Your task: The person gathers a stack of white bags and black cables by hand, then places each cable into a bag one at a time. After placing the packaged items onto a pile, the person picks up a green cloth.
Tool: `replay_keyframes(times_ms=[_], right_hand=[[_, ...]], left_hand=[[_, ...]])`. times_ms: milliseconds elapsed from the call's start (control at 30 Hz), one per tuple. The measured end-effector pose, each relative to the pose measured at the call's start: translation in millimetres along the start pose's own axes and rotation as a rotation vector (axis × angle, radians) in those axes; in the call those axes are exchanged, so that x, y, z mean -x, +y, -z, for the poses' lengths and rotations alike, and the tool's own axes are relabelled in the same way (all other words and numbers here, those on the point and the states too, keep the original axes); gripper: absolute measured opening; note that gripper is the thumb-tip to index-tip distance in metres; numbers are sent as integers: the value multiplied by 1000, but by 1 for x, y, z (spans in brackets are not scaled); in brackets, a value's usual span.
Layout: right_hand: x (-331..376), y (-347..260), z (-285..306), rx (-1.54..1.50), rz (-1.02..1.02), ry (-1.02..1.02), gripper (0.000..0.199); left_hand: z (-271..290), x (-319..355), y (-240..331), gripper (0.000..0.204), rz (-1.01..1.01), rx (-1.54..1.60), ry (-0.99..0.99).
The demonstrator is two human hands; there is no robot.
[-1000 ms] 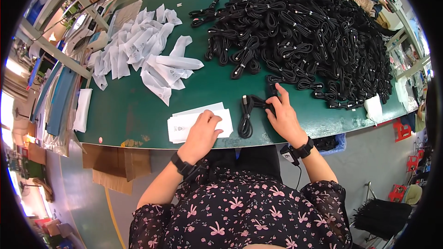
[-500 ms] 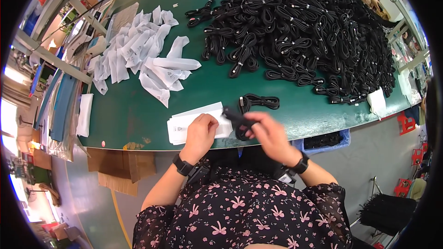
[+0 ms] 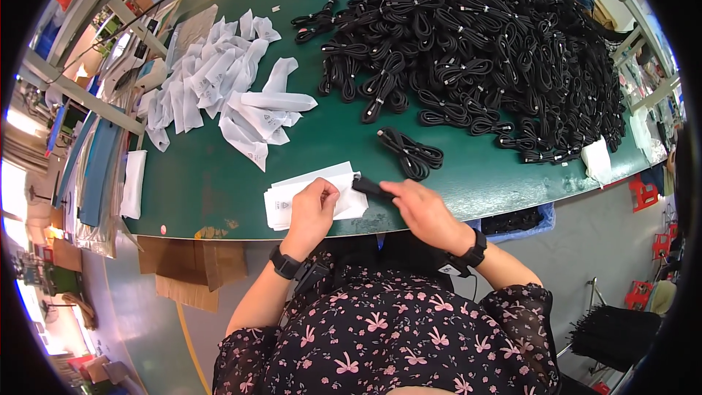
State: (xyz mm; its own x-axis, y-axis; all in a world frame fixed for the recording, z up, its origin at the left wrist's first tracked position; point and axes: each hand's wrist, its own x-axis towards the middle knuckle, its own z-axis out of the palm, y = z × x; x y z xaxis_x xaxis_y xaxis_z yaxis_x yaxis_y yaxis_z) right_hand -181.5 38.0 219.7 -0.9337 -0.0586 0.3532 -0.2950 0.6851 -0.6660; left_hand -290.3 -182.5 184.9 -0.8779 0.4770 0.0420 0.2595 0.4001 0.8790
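Observation:
A stack of flat white pouches point(image 3: 281, 207) lies near the table's front edge. Bent over its top, my left hand point(image 3: 313, 208) has thumb and fingers pinched at the uppermost pouch. My right hand point(image 3: 428, 213) grips a folded black cable bundle point(image 3: 371, 188), whose far end meets the right end of the stack. Whether that end is inside the pouch is hard to make out. Just beyond my right hand, another coiled black cable point(image 3: 411, 152) rests on the table.
A large heap of coiled black cables point(image 3: 475, 66) covers the green table's point(image 3: 329, 143) right and back. Filled white pouches point(image 3: 219, 77) are piled at the left. Below the front edge are a cardboard box point(image 3: 194, 263) and a blue-lined bin point(image 3: 515, 223) holding black items.
My right hand has steadied, its cable bundle now lying level against the pouches. The loose coiled cable beyond it now lies slantwise. My left hand has shifted slightly left.

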Motion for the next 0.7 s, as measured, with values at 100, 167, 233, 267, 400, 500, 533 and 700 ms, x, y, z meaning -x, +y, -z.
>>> replay_keyframes(times_ms=[100, 167, 233, 267, 400, 500, 533, 700], right_hand=[[-6, 0, -8, 65, 201, -132, 33], [-8, 3, -9, 50, 174, -157, 33], [-10, 8, -10, 24, 116, -210, 32], [-10, 12, -12, 26, 116, -210, 32], [-16, 15, -19, -738, -518, -220, 27], [-33, -5, -7, -577, -684, -289, 29], [-35, -7, -8, -576, -682, -287, 29], [-45, -10, -19, -157, 211, -21, 39]], left_hand=[[1, 0, 0, 7, 6, 5, 12], [2, 3, 5, 7, -28, 13, -9], [4, 4, 10, 7, -46, 21, -18], [6, 4, 14, 9, -189, -34, -3], [11, 2, 28, 13, -503, -156, 9], [16, -4, 38, 16, -569, -184, -29], [17, -6, 41, 15, -557, -181, -5], [33, -17, 49, 10, -481, -113, 39]])
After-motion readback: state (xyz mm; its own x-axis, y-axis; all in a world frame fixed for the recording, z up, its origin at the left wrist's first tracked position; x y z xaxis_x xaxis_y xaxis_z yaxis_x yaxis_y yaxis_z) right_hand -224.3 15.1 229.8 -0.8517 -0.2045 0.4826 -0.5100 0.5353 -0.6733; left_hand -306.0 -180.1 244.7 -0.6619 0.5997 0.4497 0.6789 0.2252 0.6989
